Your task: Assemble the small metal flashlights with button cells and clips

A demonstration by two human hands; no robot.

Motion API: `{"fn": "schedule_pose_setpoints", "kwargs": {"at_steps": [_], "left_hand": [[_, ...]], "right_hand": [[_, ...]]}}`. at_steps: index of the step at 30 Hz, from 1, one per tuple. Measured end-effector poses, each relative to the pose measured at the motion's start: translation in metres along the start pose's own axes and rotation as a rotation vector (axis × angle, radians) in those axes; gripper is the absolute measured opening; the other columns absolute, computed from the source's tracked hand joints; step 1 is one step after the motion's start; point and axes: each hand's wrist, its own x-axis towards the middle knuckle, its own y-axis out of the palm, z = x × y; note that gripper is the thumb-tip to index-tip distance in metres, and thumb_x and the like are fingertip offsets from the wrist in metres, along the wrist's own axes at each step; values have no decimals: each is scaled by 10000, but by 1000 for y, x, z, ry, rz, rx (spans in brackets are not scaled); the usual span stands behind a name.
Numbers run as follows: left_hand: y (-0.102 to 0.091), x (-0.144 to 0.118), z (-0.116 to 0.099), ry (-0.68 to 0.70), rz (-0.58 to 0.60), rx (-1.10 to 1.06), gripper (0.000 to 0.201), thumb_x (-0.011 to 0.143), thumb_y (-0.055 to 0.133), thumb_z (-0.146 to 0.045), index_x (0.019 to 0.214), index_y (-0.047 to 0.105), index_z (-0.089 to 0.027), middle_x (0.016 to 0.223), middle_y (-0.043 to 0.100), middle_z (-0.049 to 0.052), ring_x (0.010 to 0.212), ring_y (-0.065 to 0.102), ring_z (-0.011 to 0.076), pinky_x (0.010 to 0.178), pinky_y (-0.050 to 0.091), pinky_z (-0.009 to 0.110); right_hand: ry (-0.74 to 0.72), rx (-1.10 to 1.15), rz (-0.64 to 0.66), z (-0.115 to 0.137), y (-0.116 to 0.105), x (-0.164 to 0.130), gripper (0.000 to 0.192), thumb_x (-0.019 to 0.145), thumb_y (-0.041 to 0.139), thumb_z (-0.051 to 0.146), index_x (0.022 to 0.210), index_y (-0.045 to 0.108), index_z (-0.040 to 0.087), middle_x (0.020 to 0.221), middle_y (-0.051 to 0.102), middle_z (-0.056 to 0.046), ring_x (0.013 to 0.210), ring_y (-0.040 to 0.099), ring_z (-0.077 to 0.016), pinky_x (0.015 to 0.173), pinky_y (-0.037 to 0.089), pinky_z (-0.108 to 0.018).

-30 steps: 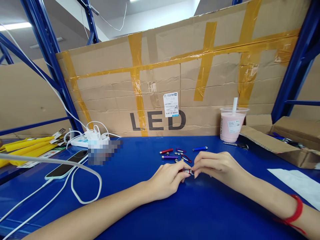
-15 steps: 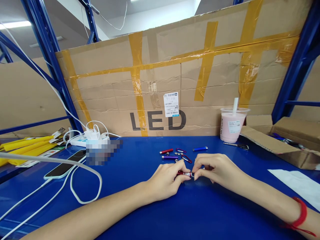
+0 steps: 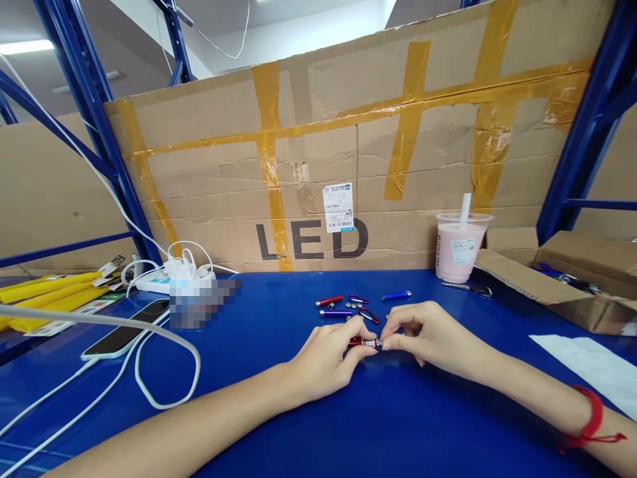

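**Q:** Both hands first, in the head view: what are they doing?

**A:** Left hand (image 3: 326,362) and right hand (image 3: 423,332) meet low over the blue surface (image 3: 279,425), fingers curled in. Between them they pinch 1 small red metal keychain torch (image 3: 362,342), lying roughly level just above the surface. The left grips the red barrel; the right thumb and forefinger close on its silver end. Neither hand is open.

**Q:** How far along does the work look?

**A:** Judging by the layout, this torch is mid-assembly or mid-check; whether the end piece is going on or coming off, I cannot tell. Just beyond the hands lie loose parts: another small red torch barrel (image 3: 329,301), 1 purple barrel (image 3: 336,313), 1 blue barrel (image 3: 397,295), 2 wire carabiner clips (image 3: 369,316) and a few silver button cells (image 3: 352,305). So at least 3 more pieces look unfinished.

**Q:** Anything else in that view?

**A:** A pink drink in a plastic cup with a straw (image 3: 458,249) stands by the taped cardboard wall (image 3: 318,153). A phone (image 3: 119,337) on a white cable (image 3: 164,372) lies well to the left.
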Motion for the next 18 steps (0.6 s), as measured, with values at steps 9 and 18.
{"fn": "schedule_pose_setpoints", "kwargs": {"at_steps": [9,18], "left_hand": [[-2,0,-5,28,2,17,144,875,462,-219,989,548,-208,944,634,-13,846,590,123,692,421,181],[1,-1,-5,10,-92,52,144,866,481,-202,975,575,-215,954,640,-34,878,590,122,765,420,198]], "right_hand": [[86,140,79,2,0,0,292,713,600,401,676,633,113,568,544,0,359,425,-41,352,324,-152],[118,177,49,5,4,1,317,709,605,419,647,585,109,450,466,33,337,401,-40,349,296,-145]]}}
